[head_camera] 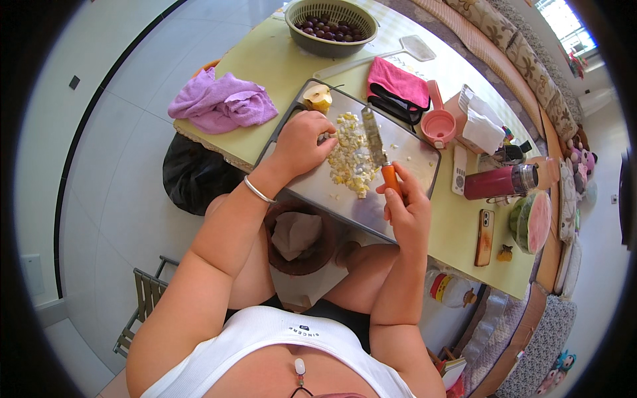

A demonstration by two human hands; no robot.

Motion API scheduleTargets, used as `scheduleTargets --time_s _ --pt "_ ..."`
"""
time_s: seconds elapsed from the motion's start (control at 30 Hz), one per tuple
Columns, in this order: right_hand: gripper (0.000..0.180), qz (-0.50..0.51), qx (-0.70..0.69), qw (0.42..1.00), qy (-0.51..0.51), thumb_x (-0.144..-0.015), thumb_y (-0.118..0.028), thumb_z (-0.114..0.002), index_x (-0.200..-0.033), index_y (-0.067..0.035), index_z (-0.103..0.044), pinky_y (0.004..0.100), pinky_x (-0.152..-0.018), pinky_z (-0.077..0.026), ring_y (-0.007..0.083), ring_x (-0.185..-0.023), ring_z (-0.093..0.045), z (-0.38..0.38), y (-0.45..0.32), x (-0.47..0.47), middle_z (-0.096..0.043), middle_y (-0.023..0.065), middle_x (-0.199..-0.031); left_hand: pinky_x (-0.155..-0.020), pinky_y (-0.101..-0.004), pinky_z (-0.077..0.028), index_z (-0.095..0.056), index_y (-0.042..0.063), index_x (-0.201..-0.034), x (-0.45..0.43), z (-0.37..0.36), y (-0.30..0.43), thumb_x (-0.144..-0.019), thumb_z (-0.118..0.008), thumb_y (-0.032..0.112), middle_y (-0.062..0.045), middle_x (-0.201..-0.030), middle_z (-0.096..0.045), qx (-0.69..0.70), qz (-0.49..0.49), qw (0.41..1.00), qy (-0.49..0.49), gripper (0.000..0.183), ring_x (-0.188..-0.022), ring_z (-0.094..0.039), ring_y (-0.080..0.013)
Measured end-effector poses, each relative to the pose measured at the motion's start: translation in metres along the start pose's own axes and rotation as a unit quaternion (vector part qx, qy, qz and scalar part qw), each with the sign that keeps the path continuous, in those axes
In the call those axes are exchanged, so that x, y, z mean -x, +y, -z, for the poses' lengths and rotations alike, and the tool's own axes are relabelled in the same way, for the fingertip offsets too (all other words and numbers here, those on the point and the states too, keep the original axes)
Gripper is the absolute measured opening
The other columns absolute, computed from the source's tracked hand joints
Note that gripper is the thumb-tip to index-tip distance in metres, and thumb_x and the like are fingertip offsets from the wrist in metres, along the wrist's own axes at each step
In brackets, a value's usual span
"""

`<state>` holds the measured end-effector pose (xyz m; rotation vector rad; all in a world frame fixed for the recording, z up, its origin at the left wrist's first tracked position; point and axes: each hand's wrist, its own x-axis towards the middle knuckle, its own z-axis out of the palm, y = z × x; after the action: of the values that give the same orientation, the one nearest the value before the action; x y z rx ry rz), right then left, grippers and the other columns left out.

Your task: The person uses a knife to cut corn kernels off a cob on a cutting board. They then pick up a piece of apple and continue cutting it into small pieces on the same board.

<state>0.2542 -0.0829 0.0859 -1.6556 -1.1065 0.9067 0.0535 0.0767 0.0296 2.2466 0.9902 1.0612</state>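
Observation:
My right hand (407, 204) grips the orange handle (390, 178) of a knife, whose blade (373, 134) is smeared with bits of food. The blade lies over the right side of a heap of finely chopped pear (351, 154) on a metal cutting board (318, 183) with a dark rim. At the heap's left edge rests my left hand (303, 142), thumb and fingers bent and apart, with nothing seen in its grasp. Beyond it, at the board's far left corner, sits a cut pear piece (318, 98) with yellow skin and its stem on.
A colander (331, 47) of dark round fruit, a purple cloth (224, 102), a pink cloth (398, 82) and a fly swatter (417, 48) surround the board. To the right are a pink lid (438, 127), tissue box, remote (459, 169), bottle (497, 181), phone (484, 238) and watermelon (530, 221). Below stands a bin (298, 266).

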Motion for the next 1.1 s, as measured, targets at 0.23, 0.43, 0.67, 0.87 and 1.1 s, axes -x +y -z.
scheduleTargets --time_s 0.23,0.43,0.67,0.87,1.1 --pt "0.048 -0.005 -0.024 1.000 0.016 -0.095 -0.005 -0.064 -0.142 -0.002 -0.059 0.0233 -0.057 -0.047 0.0059 -0.064 -0.055 -0.001 -0.003 0.003 -0.070 0.0037 -0.091 -0.085 -0.0421 -0.052 -0.073 0.003 -0.096 0.001 -0.001 -0.002 -0.080 -0.076 0.015 -0.014 -0.095 -0.070 -0.006 0.009 1.000 -0.013 0.020 -0.093 -0.065 -0.0336" --pt "0.049 0.002 0.000 1.000 -0.006 -0.096 -0.004 -0.063 -0.144 -0.002 -0.057 0.0228 -0.057 -0.047 0.0060 -0.062 -0.054 0.001 0.001 0.001 -0.073 0.0070 -0.096 -0.113 -0.0442 -0.041 -0.065 0.002 -0.129 0.001 -0.007 -0.009 -0.085 -0.077 0.033 -0.018 -0.141 -0.061 -0.037 -0.045 0.998 -0.022 0.055 -0.131 -0.055 -0.0380" --pt "0.050 0.009 -0.047 0.999 0.020 -0.096 -0.003 -0.062 -0.146 0.000 -0.055 0.0224 -0.057 -0.048 0.0061 -0.064 -0.057 0.006 0.006 -0.003 -0.073 0.0084 -0.096 -0.120 -0.0480 -0.029 -0.049 0.005 -0.151 -0.001 -0.017 -0.002 -0.084 -0.071 0.066 -0.019 -0.155 -0.049 -0.089 -0.028 0.990 -0.107 0.094 -0.144 -0.043 -0.0378" --pt "0.049 0.003 0.003 1.000 -0.001 -0.096 -0.003 -0.062 -0.144 -0.001 -0.056 0.0225 -0.057 -0.047 0.0060 -0.065 -0.057 0.009 0.010 -0.004 -0.073 0.0079 -0.095 -0.114 -0.0453 -0.038 -0.052 0.004 -0.148 -0.001 -0.013 -0.005 -0.082 -0.080 0.049 -0.018 -0.144 -0.058 -0.025 -0.069 0.992 -0.103 0.084 -0.135 -0.053 -0.0357" --pt "0.048 0.005 -0.028 1.000 0.010 -0.095 -0.003 -0.063 -0.143 -0.001 -0.058 0.0217 -0.057 -0.046 0.0058 -0.064 -0.056 0.004 0.005 -0.004 -0.073 0.0077 -0.095 -0.082 -0.0363 -0.057 -0.067 0.002 -0.128 -0.001 -0.004 0.007 -0.085 -0.078 0.013 -0.019 -0.118 -0.071 0.078 -0.020 0.997 0.013 0.046 -0.096 -0.071 -0.0310"
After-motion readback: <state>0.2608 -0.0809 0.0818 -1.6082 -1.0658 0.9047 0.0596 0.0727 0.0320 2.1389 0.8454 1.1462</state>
